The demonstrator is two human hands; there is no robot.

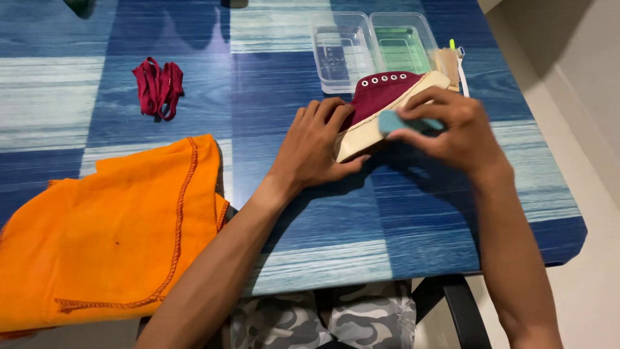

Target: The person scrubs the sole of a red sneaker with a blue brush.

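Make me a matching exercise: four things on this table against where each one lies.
1. shoelaces
2. orange cloth
3. maroon shoe
4. clear trays

a. near left corner
b. under both hands
c. far side, behind the shoe
d. alone, far left

Pairs: 1-d, 2-a, 3-b, 4-c. The left hand steadies the shoe; the right hand presses a blue sponge on its sole.

The table (387,226) is patterned in dark blue, mid blue and whitish streaked blocks. At nine o'clock lies an orange cloth (110,239) with darker orange stitching. The laces (158,87) at eleven o'clock are maroon. The shoe (381,97) is maroon with white eyelets and a cream sole; the sponge (403,121) on it is teal.
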